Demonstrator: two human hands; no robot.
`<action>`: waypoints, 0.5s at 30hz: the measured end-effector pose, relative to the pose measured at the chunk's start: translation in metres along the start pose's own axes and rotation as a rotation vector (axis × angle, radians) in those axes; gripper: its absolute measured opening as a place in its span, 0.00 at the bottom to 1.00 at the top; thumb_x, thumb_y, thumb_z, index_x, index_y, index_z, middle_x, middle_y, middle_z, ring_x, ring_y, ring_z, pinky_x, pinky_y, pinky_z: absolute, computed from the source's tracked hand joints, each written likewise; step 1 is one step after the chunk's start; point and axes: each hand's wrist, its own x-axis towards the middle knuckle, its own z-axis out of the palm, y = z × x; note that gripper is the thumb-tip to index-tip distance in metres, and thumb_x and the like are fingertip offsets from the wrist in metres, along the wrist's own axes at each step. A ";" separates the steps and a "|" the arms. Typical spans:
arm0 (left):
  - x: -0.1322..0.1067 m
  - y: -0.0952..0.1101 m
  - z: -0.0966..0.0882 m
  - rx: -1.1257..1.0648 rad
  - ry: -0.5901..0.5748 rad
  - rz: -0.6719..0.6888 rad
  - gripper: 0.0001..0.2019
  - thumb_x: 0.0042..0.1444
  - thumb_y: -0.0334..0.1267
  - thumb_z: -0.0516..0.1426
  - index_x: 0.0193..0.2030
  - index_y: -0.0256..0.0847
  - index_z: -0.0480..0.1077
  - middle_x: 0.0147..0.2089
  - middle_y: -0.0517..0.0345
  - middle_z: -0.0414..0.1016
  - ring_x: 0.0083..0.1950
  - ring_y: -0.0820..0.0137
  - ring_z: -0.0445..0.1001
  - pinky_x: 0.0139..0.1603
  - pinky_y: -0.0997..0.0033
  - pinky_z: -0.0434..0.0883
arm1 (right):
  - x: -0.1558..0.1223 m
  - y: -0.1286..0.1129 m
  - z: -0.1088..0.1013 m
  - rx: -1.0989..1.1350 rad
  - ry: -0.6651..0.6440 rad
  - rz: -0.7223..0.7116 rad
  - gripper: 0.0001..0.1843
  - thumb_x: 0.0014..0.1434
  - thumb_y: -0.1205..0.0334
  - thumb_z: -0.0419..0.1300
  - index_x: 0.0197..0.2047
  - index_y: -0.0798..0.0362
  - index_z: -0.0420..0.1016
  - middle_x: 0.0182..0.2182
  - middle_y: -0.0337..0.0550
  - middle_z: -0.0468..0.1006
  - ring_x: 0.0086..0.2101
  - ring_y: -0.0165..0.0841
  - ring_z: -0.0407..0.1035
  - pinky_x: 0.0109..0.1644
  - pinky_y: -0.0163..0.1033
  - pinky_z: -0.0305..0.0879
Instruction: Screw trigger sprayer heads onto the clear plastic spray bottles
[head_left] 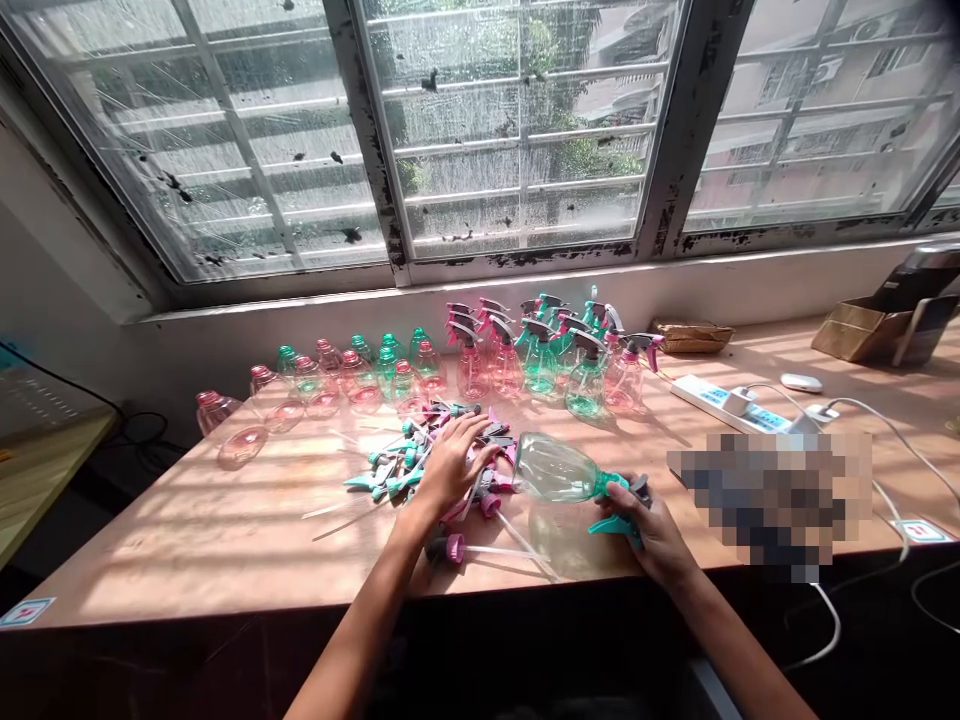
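My right hand (656,530) is closed around the grey and green trigger head of a green spray bottle (559,468). The clear green bottle lies tipped sideways, its base pointing left and its neck toward my right hand. My left hand (454,460) rests over a heap of loose trigger sprayer heads (405,465), fingers stretched out over it. Those heads are pink, green and grey, with thin pale dip tubes sticking out. Nearer the front edge lies a single pink and grey sprayer head (454,548), its tube pointing right.
Pink and green bottles without sprayers (364,385) stand at the back left. Assembled spray bottles (540,360) stand in the back middle. To the right are a power strip (731,403) with cables, a blurred dark object (772,500), a brown packet (694,337) and a cardboard box (855,330).
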 end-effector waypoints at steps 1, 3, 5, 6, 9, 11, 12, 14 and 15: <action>-0.010 0.008 -0.001 -0.050 0.033 -0.015 0.21 0.71 0.49 0.53 0.65 0.46 0.68 0.71 0.49 0.68 0.74 0.56 0.61 0.76 0.50 0.52 | -0.002 0.000 0.002 -0.070 -0.047 -0.008 0.21 0.46 0.53 0.81 0.38 0.52 0.80 0.27 0.38 0.82 0.29 0.33 0.75 0.32 0.32 0.72; -0.034 0.022 0.001 -0.147 0.101 -0.074 0.24 0.76 0.51 0.41 0.71 0.45 0.60 0.71 0.45 0.67 0.71 0.55 0.66 0.72 0.49 0.60 | -0.005 0.001 0.008 -0.201 -0.143 -0.024 0.21 0.48 0.51 0.79 0.39 0.53 0.80 0.27 0.39 0.82 0.30 0.33 0.75 0.34 0.33 0.71; -0.058 0.030 0.008 -0.223 0.105 -0.115 0.29 0.74 0.56 0.41 0.73 0.43 0.57 0.72 0.42 0.64 0.70 0.51 0.67 0.70 0.47 0.63 | -0.008 0.003 0.019 -0.252 -0.193 -0.026 0.22 0.50 0.49 0.78 0.40 0.53 0.79 0.27 0.39 0.81 0.30 0.34 0.75 0.35 0.35 0.71; -0.067 0.032 0.011 -0.250 0.091 -0.120 0.32 0.71 0.61 0.46 0.73 0.42 0.59 0.73 0.42 0.64 0.72 0.49 0.65 0.71 0.48 0.62 | -0.009 0.004 0.025 -0.252 -0.199 -0.027 0.22 0.50 0.48 0.78 0.40 0.53 0.78 0.27 0.39 0.80 0.30 0.34 0.74 0.34 0.35 0.70; -0.082 0.031 0.018 -0.294 0.089 -0.152 0.41 0.64 0.65 0.55 0.75 0.42 0.55 0.76 0.42 0.59 0.77 0.46 0.55 0.75 0.47 0.53 | -0.009 0.009 0.042 -0.269 -0.208 -0.029 0.23 0.49 0.47 0.77 0.39 0.53 0.77 0.28 0.38 0.79 0.30 0.35 0.73 0.33 0.37 0.69; -0.084 0.028 0.017 -0.311 0.104 -0.179 0.40 0.65 0.62 0.54 0.77 0.45 0.51 0.77 0.43 0.56 0.78 0.47 0.51 0.76 0.46 0.50 | -0.009 0.010 0.048 -0.308 -0.233 -0.017 0.22 0.50 0.47 0.77 0.38 0.53 0.77 0.28 0.39 0.79 0.30 0.35 0.73 0.35 0.38 0.69; -0.084 0.026 0.015 -0.319 0.095 -0.183 0.40 0.66 0.61 0.55 0.77 0.46 0.50 0.77 0.44 0.56 0.78 0.47 0.51 0.76 0.45 0.50 | -0.008 0.010 0.049 -0.330 -0.253 -0.001 0.22 0.50 0.47 0.76 0.38 0.53 0.77 0.27 0.39 0.80 0.30 0.36 0.73 0.35 0.38 0.69; -0.085 0.022 0.007 -0.324 0.052 -0.162 0.42 0.63 0.59 0.60 0.77 0.49 0.49 0.78 0.45 0.54 0.77 0.46 0.53 0.76 0.43 0.51 | -0.009 0.008 0.048 -0.372 -0.297 0.033 0.22 0.51 0.47 0.76 0.39 0.53 0.78 0.27 0.39 0.81 0.30 0.36 0.74 0.37 0.39 0.69; -0.086 0.020 0.003 -0.315 0.034 -0.135 0.43 0.61 0.57 0.63 0.77 0.51 0.49 0.78 0.46 0.52 0.77 0.45 0.52 0.76 0.42 0.51 | -0.009 0.006 0.047 -0.388 -0.314 0.047 0.22 0.51 0.47 0.76 0.40 0.53 0.78 0.27 0.40 0.82 0.30 0.37 0.75 0.37 0.40 0.69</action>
